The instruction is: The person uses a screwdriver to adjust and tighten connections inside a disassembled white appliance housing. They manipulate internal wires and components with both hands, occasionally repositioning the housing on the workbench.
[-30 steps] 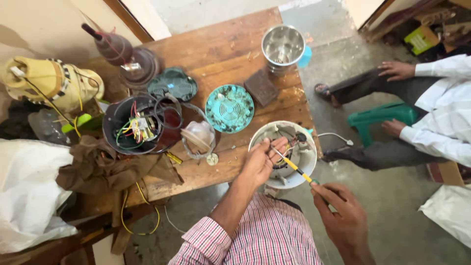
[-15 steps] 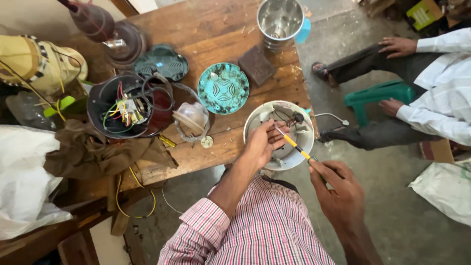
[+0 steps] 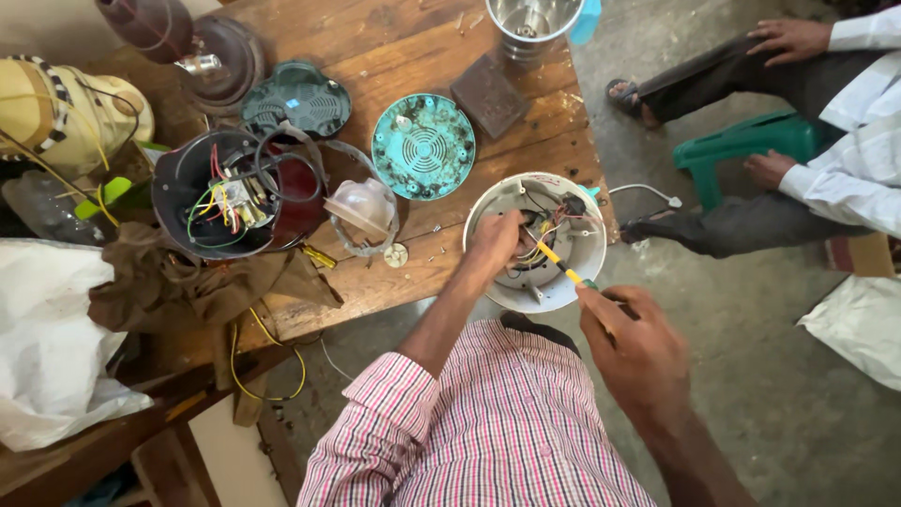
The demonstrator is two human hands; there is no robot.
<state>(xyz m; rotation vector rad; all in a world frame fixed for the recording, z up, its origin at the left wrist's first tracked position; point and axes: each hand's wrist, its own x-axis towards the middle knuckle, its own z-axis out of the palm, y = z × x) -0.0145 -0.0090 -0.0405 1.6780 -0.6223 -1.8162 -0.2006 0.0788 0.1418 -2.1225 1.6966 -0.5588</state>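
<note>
Since a second ago: both hands sit closer to the camera and the white round housing (image 3: 537, 242) lies nearer the table's right edge; the screwdriver stays aimed into it.
Far left: one white plastic sack (image 3: 47, 347), cut off by the frame; one cream-and-yellow appliance body, partly hidden.
Wooden table (image 3: 394, 47): worn, scratched planks; one crumpled brown cloth (image 3: 188, 286).
Open casings: two, one black casing (image 3: 218, 197) full of coloured wires, one white.
Round covers: two, a dark green and a teal cover (image 3: 423, 145), both grimy and slotted.
Left hand (image 3: 495, 242): fingers curled inside the white housing, gripping its innards; what exactly cannot be made out.
Right hand (image 3: 633, 343): clenched around the yellow-shafted screwdriver (image 3: 560, 266), handle mostly hidden.
Right edge: one seated person in white sleeves (image 3: 859, 141), cut off; one green stool (image 3: 746, 145).
</note>
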